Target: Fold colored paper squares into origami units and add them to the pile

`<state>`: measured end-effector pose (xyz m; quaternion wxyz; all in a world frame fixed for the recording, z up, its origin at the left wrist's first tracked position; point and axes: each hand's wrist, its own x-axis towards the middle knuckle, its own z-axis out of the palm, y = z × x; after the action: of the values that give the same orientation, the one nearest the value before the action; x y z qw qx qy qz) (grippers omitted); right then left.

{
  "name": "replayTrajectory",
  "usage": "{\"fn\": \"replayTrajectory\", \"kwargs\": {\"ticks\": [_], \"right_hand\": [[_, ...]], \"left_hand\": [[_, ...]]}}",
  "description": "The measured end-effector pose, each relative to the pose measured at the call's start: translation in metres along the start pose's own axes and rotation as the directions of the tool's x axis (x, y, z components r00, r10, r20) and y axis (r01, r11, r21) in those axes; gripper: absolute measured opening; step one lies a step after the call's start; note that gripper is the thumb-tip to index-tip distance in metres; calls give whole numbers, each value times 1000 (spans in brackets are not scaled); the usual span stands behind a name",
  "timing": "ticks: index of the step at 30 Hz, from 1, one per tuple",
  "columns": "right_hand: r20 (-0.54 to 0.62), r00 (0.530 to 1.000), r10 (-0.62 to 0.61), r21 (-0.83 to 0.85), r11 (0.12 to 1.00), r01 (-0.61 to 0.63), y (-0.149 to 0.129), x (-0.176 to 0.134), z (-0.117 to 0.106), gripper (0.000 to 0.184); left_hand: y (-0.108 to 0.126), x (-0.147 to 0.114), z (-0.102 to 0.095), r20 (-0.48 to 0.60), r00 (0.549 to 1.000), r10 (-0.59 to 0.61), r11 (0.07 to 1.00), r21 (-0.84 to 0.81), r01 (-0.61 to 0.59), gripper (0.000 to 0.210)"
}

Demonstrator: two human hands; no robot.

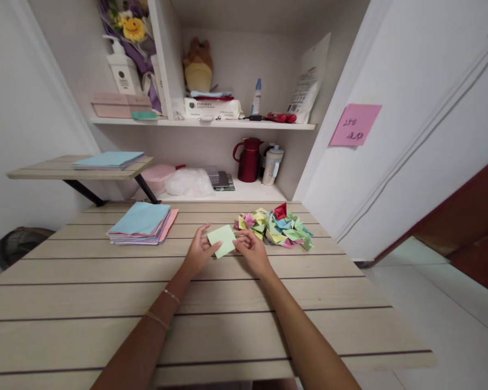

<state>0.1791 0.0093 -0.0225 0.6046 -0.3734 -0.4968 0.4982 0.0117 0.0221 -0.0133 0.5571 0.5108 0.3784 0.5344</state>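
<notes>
A small pale green sheet of paper [223, 240] is held up over the table between both hands. My left hand [200, 250] pinches its left side, thumb on the face of the paper. On the opposite edge, my right hand [252, 250] grips the paper between thumb and fingers. Just beyond the right hand lies a heap of folded paper pieces [277, 226] in yellow, green, pink and blue, with a red one on top. Left of the hands sits a stack of coloured paper [140, 222], blue sheet uppermost.
A raised wooden shelf [44, 169] at the left bears more blue paper [109, 159]. Behind the slatted table [211, 325] stand a dark red jug [249, 161] and a light tumbler [273, 165]. A pink note [355, 124] is stuck on the right wall.
</notes>
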Motion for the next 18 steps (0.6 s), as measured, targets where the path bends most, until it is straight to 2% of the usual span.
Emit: {"fn": "replayTrajectory", "kwargs": {"ticks": [3,7,13,16,18], "right_hand": [[46,999,7,-39,999,-5,1,-1,1,27],[92,996,1,-45,999,3,0,-2,1,32],[121,992,35,-45,999,-30,2,-1,0,24],[173,983,61,-12,998,-60,7,-3,1,24],[198,978,66,-57,997,-56,10,-4,3,26]], "left_hand": [[0,4,-4,-53,998,-20,999,25,21,63],[2,6,-8,-120,992,-49,998,44,54,45],[2,6,-8,-106,994,-8,999,49,14,45],[2,6,-7,-83,997,4,1000,22,-3,56],[2,6,-5,-66,998,-8,1000,-16,7,65]]}}
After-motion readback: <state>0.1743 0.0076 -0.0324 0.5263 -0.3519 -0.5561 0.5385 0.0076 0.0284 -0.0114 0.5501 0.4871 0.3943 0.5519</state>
